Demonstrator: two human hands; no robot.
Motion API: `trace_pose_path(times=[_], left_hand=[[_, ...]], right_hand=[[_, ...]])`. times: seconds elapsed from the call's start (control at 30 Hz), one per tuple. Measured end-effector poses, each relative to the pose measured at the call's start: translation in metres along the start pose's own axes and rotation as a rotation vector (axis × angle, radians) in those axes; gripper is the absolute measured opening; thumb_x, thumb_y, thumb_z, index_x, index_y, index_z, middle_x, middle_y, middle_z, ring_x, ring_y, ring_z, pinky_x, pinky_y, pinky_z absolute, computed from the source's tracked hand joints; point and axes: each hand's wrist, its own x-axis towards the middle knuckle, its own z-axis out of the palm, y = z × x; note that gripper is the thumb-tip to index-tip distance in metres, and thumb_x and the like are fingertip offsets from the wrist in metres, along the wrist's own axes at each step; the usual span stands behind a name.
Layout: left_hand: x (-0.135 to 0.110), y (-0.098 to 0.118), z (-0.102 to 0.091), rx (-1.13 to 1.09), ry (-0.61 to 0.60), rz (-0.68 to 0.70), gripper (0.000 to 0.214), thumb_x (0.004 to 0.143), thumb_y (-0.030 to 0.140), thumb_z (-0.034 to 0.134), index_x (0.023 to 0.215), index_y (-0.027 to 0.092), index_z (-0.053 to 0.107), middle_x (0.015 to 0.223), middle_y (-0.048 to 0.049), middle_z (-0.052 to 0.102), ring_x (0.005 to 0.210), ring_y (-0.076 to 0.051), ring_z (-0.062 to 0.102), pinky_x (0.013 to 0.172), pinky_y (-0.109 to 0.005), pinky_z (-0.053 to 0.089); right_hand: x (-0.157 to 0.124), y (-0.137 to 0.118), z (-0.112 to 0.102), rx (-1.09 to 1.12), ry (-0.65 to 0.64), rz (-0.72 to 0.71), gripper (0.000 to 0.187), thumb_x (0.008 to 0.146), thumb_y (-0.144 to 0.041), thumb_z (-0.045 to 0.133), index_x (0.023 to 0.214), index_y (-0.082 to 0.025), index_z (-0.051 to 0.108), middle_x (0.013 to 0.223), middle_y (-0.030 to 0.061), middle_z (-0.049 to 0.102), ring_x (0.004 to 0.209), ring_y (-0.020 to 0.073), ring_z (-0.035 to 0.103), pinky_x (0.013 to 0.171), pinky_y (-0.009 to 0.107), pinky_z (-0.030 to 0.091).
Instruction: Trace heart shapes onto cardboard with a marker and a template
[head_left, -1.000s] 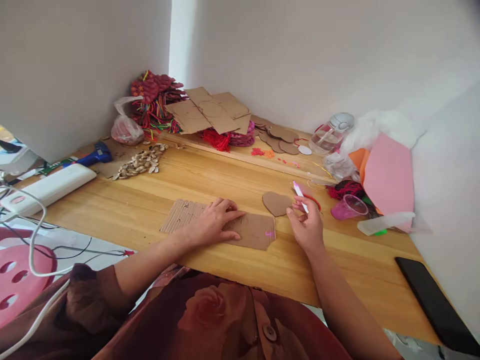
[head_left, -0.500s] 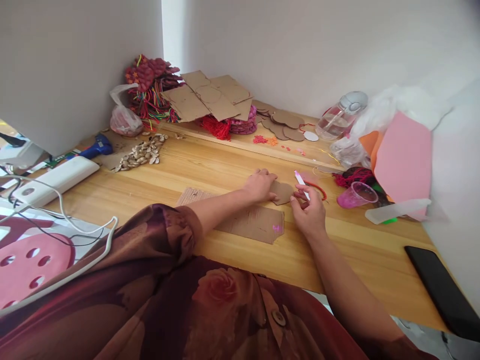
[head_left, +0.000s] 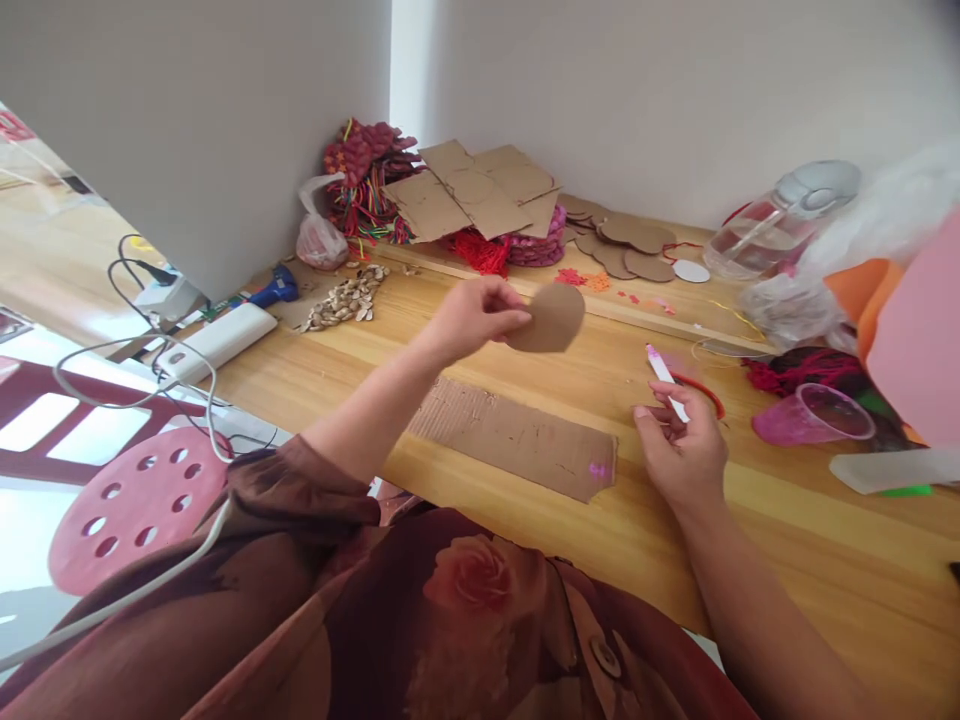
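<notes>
Between its thumb and fingers, my left hand (head_left: 480,318) pinches a brown cardboard heart (head_left: 553,318), raised above the wooden table. My right hand (head_left: 684,445) is closed around a white marker (head_left: 664,377) whose pink tip points up and away from me. Flat on the table between my forearms lies a long cardboard strip (head_left: 525,435), with ridges bared at its left end and a pink mark near its right end. A red curved cord (head_left: 709,393) rests just beyond my right hand.
At the back stand cardboard squares (head_left: 480,190) and stacked cardboard cutouts (head_left: 634,240). Peanut shells (head_left: 349,300), a blue glue gun (head_left: 276,287) and a white power strip (head_left: 221,340) lie left. A pink cup (head_left: 810,415) and water bottle (head_left: 780,220) are at right.
My left hand has lifted the cardboard heart off the table, up and away from my right hand. The right hand keeps the marker. The view has turned left.
</notes>
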Motion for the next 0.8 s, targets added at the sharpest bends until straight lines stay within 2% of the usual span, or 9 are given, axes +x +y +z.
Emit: trace_pose_path(times=[0.03,0.1,0.17,0.27,0.33,0.4,0.5,0.63,0.8], left_hand=[[-0.009,-0.001,-0.017,-0.051,0.11,0.059,0.01,0.086,0.016,0.073,0.088,0.016,0.063,0.076,0.0017,0.069,0.065,-0.009,0.064,0.062,-0.022,0.054],[-0.03,-0.005,-0.04,-0.007,0.239,0.134,0.013,0.082,0.017,0.077,0.085,0.017,0.065,0.075,0.0022,0.069,0.066,-0.009,0.063,0.062,-0.022,0.052],[-0.056,-0.013,-0.048,0.1,0.324,0.2,0.009,0.082,0.018,0.076,0.085,0.017,0.068,0.079,0.0006,0.072,0.071,-0.011,0.066,0.064,-0.023,0.053],[-0.094,-0.028,-0.041,0.275,0.314,0.403,0.002,0.089,0.016,0.071,0.089,0.018,0.07,0.091,-0.0029,0.074,0.085,-0.014,0.07,0.075,-0.027,0.057],[-0.115,-0.04,-0.032,0.438,0.247,0.553,0.008,0.092,0.012,0.068,0.093,0.019,0.071,0.097,-0.0045,0.074,0.094,-0.016,0.069,0.085,-0.031,0.057],[-0.131,-0.051,-0.026,0.534,0.164,0.641,0.011,0.094,0.01,0.067,0.097,0.021,0.07,0.1,-0.0049,0.073,0.095,-0.017,0.068,0.086,-0.032,0.056],[-0.146,-0.067,-0.024,0.552,0.091,0.652,0.012,0.096,0.01,0.066,0.1,0.021,0.069,0.103,-0.0056,0.072,0.096,-0.017,0.067,0.086,-0.032,0.057],[-0.156,-0.077,-0.033,0.549,0.036,0.569,0.007,0.095,0.021,0.072,0.102,0.022,0.07,0.113,-0.0075,0.069,0.104,-0.019,0.067,0.092,-0.034,0.057],[-0.154,-0.075,-0.041,0.527,0.003,0.431,0.029,0.089,0.04,0.08,0.109,0.022,0.07,0.128,-0.0119,0.066,0.119,-0.027,0.064,0.103,-0.045,0.056]], right_hand=[[-0.002,-0.002,0.0,0.004,-0.01,-0.01,0.035,0.086,-0.036,0.072,0.119,-0.024,0.067,0.119,0.0104,0.068,0.078,0.0186,0.072,0.063,0.034,0.057],[-0.005,-0.006,0.002,0.006,-0.04,-0.036,0.033,0.087,-0.036,0.072,0.118,-0.025,0.067,0.119,0.0101,0.069,0.077,0.0187,0.072,0.065,0.036,0.058],[-0.009,-0.01,0.003,-0.001,-0.07,-0.067,0.032,0.088,-0.037,0.072,0.117,-0.025,0.067,0.12,0.011,0.07,0.078,0.0198,0.072,0.064,0.036,0.058],[-0.013,-0.014,0.005,-0.024,-0.091,-0.106,0.028,0.09,-0.037,0.071,0.115,-0.024,0.068,0.119,0.0123,0.072,0.077,0.0208,0.072,0.063,0.037,0.058],[-0.014,-0.014,0.005,-0.025,-0.092,-0.112,0.026,0.09,-0.036,0.071,0.113,-0.024,0.069,0.118,0.012,0.073,0.075,0.0204,0.071,0.064,0.038,0.059],[-0.014,-0.013,0.005,-0.017,-0.091,-0.102,0.025,0.09,-0.036,0.071,0.112,-0.024,0.069,0.116,0.0115,0.073,0.075,0.0203,0.071,0.065,0.038,0.059],[-0.013,-0.012,0.004,-0.012,-0.09,-0.096,0.026,0.09,-0.036,0.071,0.113,-0.023,0.07,0.113,0.0115,0.073,0.076,0.0203,0.071,0.067,0.038,0.06],[-0.013,-0.011,0.004,-0.01,-0.092,-0.108,0.025,0.091,-0.036,0.07,0.112,-0.023,0.07,0.113,0.0116,0.073,0.078,0.0202,0.071,0.07,0.038,0.061],[-0.013,-0.01,0.005,-0.011,-0.099,-0.103,0.025,0.091,-0.037,0.069,0.111,-0.023,0.07,0.11,0.0109,0.073,0.079,0.0207,0.071,0.071,0.039,0.062]])
